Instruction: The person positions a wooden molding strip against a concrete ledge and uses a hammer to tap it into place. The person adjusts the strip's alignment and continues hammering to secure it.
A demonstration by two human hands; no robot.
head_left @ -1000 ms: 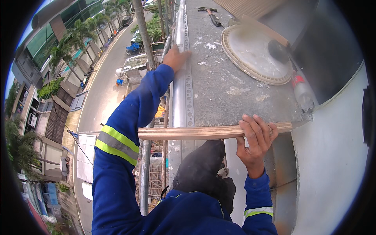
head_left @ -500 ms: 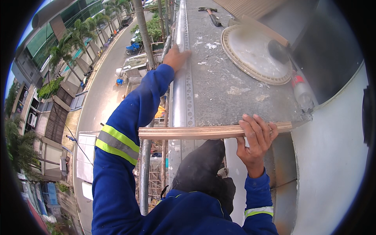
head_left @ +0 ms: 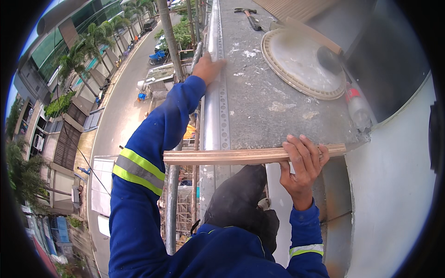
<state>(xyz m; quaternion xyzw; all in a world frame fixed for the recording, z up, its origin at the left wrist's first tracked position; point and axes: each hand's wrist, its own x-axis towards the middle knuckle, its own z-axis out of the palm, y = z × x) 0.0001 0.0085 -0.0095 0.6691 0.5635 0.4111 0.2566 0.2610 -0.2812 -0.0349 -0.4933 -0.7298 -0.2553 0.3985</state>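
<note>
My left hand (head_left: 208, 68) rests on the long silver metal strip with punched holes (head_left: 218, 111) along the ledge's left edge, its fingers apart. My right hand (head_left: 300, 169) grips a layered plywood piece (head_left: 222, 155) lying crosswise over the ledge, thumb underneath and fingers over the top. Farther up the grey concrete ledge (head_left: 264, 125) lie a hammer (head_left: 252, 21) and a round, stained plastic lid (head_left: 299, 65), with a plastic bottle (head_left: 356, 109) at its lower right. My dark-clad legs show below the plywood.
Scaffold poles (head_left: 169, 32) stand along the left, with the street (head_left: 113, 120) far below, lined with palms, walls, parked vehicles and a distant person (head_left: 84, 170). A white curved surface (head_left: 389, 199) borders the right; corrugated brown sheeting (head_left: 287, 9) is at the top.
The distant person on the street at left has moved slightly. My hands and the plywood have not visibly moved.
</note>
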